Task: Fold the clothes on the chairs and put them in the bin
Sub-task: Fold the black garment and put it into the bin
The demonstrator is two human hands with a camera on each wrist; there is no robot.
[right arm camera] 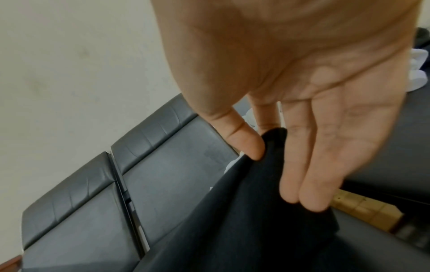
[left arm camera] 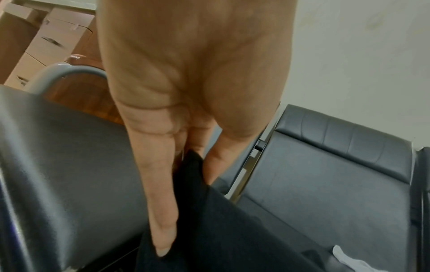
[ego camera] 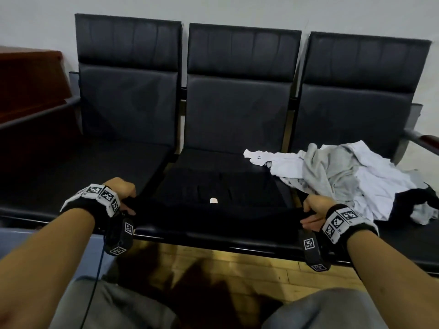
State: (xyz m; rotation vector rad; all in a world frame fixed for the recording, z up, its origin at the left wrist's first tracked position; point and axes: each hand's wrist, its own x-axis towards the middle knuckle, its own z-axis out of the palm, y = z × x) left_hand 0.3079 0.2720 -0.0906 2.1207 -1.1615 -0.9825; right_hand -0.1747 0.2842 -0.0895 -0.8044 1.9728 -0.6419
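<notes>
While both hands work at the near edge of the middle seat, a black garment (ego camera: 218, 198) lies spread flat across that seat of the black chairs (ego camera: 240, 103), a small pale label (ego camera: 213, 200) showing near its middle. The left hand (ego camera: 124, 194) pinches the garment's near left corner; in the left wrist view the dark cloth (left arm camera: 209, 211) rises between the thumb and the fingers (left arm camera: 160, 211), one of which stretches long down its side. The right hand (ego camera: 313, 211) holds the near right corner in the same way: the right wrist view shows the thumb (right arm camera: 244, 139) pressing the black fabric (right arm camera: 244, 211) against the index finger, with two other fingers lying straight over the fold. Between the two grips the hem runs along the seat's front edge. On the right seat, just beside the right hand, sits a crumpled heap of white and grey clothes (ego camera: 344, 176) with a dark piece (ego camera: 411, 200) at its right end; one white sleeve reaches onto the middle seat. The left seat is bare. No bin shows in any view. Below the seats lies a wooden floor (ego camera: 237, 262), and grey-trousered knees (ego camera: 332, 312) fill the near edge.
</notes>
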